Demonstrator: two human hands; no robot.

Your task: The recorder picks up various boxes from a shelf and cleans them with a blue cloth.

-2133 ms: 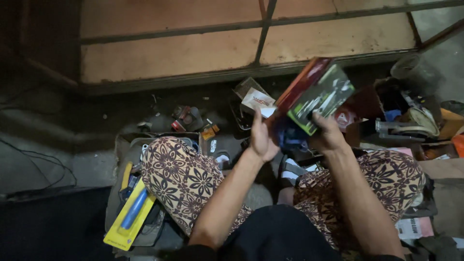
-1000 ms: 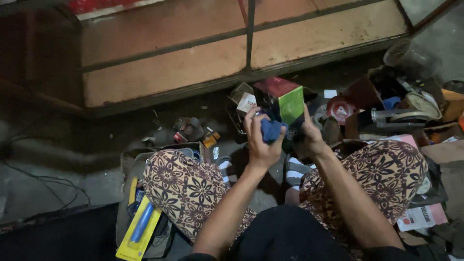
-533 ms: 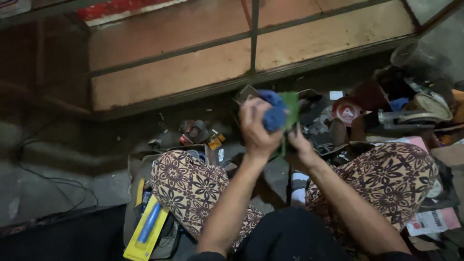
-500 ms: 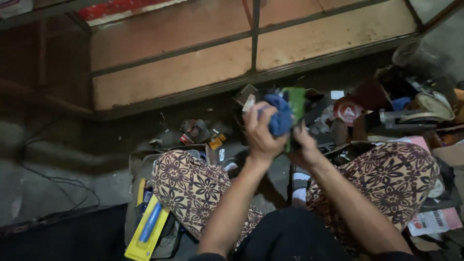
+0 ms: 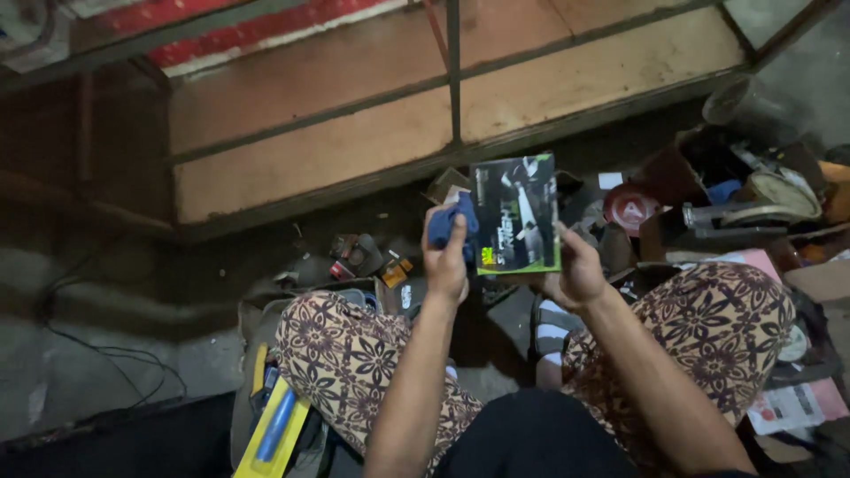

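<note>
1. Head view shows us the dark box point(image 5: 516, 214) with green edging, held up in front of us over the gap between our knees, its printed face turned toward the camera.
2. Our right hand point(image 5: 577, 273) is clamped on the box's lower right corner, thumb on the front face and fingers behind.
3. Our left hand point(image 5: 449, 258) is closed around a bunched blue cloth point(image 5: 445, 223), pressed against the box's left edge.
4. Below sit our legs in patterned trousers point(image 5: 354, 365), crossed on the floor point(image 5: 97, 354).
5. A yellow package with a blue tool point(image 5: 276, 428) lies beside our left knee; small parts litter the floor ahead.
6. To the right, a red round lid point(image 5: 630, 209) and open cartons of clutter point(image 5: 753, 190) crowd near our right knee.
7. Beyond stands a wooden shelf frame point(image 5: 381, 124).
8. We judge the single-corner hold risky: a firm push from the cloth could twist the box out of our right hand and drop it among the parts below.
</note>
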